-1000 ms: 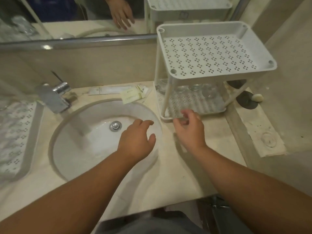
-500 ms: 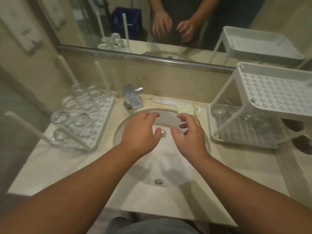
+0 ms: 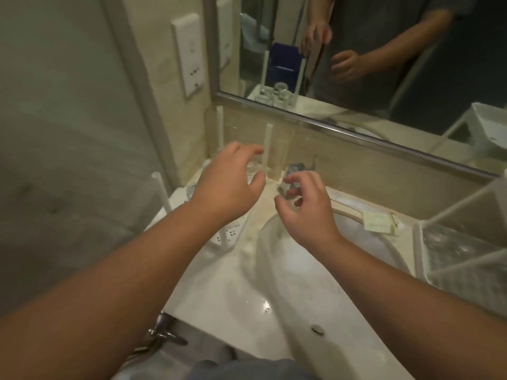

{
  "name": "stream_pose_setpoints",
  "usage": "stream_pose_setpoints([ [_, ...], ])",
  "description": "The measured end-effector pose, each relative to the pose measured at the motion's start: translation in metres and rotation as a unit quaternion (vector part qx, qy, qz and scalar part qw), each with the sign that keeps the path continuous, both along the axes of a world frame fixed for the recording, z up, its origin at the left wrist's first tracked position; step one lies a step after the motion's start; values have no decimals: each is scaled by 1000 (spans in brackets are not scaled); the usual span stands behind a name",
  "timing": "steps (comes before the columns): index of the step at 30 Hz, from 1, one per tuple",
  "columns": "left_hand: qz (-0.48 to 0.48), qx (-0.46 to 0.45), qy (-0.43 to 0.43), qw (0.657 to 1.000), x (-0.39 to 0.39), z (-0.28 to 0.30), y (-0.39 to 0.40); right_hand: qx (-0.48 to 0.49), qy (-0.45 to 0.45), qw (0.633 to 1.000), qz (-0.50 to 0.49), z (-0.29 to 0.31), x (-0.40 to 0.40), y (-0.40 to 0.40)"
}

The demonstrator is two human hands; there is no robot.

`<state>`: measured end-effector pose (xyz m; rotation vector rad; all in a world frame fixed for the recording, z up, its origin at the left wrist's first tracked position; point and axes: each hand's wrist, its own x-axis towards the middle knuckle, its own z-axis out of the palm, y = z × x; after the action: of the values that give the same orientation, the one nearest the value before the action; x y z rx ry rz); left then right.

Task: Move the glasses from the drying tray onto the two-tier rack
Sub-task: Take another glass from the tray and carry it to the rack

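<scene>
Both hands empty: left hand (image 3: 227,185) spread over drying tray (image 3: 233,237) glasses (image 3: 253,171); right hand (image 3: 304,212) loose beside.

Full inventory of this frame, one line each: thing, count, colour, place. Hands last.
drying tray: one, white with upright posts, counter left of basin
glasses: count unclear, clear, on drying tray, mostly hidden by left hand
two-tier rack: one, white, right edge
sink basin: one, white, centre
faucet: one, chrome, behind basin
sachet: one, pale green, behind basin
mirror: one, above counter
wall outlet: one, white, left wall
left hand: over drying tray, fingers spread
right hand: beside faucet, fingers loosely curled, holds nothing
</scene>
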<state>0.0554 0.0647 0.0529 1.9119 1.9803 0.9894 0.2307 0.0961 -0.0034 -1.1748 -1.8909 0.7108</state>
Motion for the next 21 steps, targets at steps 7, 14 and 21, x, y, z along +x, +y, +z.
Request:
stream_pose_setpoints([
  [7,76,8,-106,991,-58,-12,-8,-8,-84,995,44,0,-51,19],
  [14,137,25,-169,976,-73,-50,-16,-17,-128,987,99,-4,-84,34],
  [21,176,-60,-121,975,-67,-115,-37,-22,-223,961,161,-24,-93,45],
])
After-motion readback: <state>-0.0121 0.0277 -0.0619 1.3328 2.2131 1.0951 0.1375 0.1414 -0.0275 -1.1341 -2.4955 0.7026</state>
